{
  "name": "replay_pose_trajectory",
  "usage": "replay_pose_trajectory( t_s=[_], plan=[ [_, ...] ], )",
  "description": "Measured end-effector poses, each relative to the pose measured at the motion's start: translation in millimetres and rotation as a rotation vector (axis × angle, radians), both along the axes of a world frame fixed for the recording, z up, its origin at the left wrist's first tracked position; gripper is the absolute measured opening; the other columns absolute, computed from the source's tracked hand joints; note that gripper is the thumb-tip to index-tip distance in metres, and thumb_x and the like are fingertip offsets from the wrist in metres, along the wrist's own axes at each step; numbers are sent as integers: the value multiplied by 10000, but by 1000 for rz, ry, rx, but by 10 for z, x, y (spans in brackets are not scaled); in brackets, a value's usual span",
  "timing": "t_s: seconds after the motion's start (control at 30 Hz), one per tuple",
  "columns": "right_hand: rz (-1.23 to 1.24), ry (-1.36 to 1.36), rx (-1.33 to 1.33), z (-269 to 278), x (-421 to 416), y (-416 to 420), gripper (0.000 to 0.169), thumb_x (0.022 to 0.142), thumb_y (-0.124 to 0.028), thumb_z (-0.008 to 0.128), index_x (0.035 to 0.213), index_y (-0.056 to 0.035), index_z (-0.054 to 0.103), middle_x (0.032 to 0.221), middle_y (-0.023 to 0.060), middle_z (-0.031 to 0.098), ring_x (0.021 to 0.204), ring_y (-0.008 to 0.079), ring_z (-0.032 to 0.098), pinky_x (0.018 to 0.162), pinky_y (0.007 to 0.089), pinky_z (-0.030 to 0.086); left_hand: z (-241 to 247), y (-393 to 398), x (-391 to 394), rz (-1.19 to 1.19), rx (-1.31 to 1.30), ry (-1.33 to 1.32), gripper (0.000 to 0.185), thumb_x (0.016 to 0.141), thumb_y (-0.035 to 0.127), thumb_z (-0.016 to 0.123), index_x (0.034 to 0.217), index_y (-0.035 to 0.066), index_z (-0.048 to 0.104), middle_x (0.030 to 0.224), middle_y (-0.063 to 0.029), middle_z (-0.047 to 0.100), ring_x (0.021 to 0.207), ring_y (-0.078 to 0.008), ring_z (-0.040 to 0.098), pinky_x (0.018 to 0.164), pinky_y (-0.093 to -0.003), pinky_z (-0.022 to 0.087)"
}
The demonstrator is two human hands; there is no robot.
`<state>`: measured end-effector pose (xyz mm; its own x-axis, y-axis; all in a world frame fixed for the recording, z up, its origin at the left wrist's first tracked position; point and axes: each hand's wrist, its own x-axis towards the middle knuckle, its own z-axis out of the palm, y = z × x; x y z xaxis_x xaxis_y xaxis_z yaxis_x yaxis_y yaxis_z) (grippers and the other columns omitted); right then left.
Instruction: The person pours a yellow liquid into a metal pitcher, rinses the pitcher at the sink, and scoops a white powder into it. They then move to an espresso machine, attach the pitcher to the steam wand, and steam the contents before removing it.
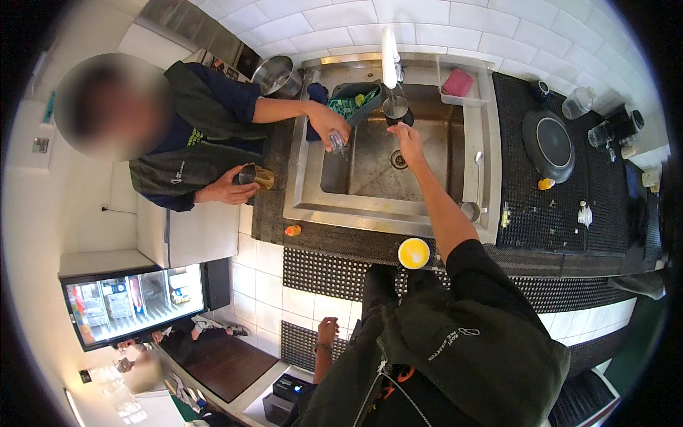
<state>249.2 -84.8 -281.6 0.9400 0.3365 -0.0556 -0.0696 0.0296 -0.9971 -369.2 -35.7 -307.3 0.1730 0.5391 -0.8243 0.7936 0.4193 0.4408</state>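
Observation:
Over the sink [373,176], my right hand [408,141] holds a dark metal pitcher [396,111] beneath the white faucet [389,58]; a thin stream of water seems to run into it. My left hand [327,330] hangs low beside my body, fingers loosely curled, with nothing visible in it. A cup with a yellow drink and pale foam [413,253] stands on the counter edge near my right forearm. Across the sink's left side, a co-worker's hand [328,123] holds a small clear glass [337,141]; their other hand [227,187] holds a metal pitcher [256,176].
A grey tub with green packaging [368,107] sits in the sink's back left corner. Right of the basin are a plastic container [480,96] with a pink sponge, a spoon [478,160] and a black drying mat [539,213] bearing an upturned bowl [549,147]. A steel pot [277,77] stands left.

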Motion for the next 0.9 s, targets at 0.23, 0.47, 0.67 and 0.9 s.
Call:
replay_pose_trajectory(
  t_s=[0.23,0.47,0.67,0.9],
  plan=[
    [-19,-50,54,-75,10,43,466,981,-362,402,918,7,679,881,111,655,858,209,587,804,338,429,-131,-142,-235,15,-23,-7,179,908,218,577,1001,70,620,703,-65,630,551,-125,582,434,-264,463],
    [-23,-92,-57,-84,-10,28,459,981,-345,385,920,10,671,895,120,663,886,230,604,826,344,439,-78,-84,-74,-39,52,-38,185,918,230,565,993,71,625,714,-62,638,589,-121,604,451,-261,468],
    [-1,-22,96,-176,0,39,464,992,-363,388,1083,33,613,980,138,664,998,260,599,900,379,429,-110,-17,7,-52,57,-51,174,925,206,555,995,62,624,716,-63,645,578,-117,600,450,-249,468],
    [-178,-134,-85,-185,-123,92,526,998,-395,404,1243,63,485,1277,206,510,1167,294,478,995,373,353,-118,-97,-112,-55,54,3,180,912,212,569,987,57,623,715,-69,644,566,-131,599,445,-266,468]
  ],
)
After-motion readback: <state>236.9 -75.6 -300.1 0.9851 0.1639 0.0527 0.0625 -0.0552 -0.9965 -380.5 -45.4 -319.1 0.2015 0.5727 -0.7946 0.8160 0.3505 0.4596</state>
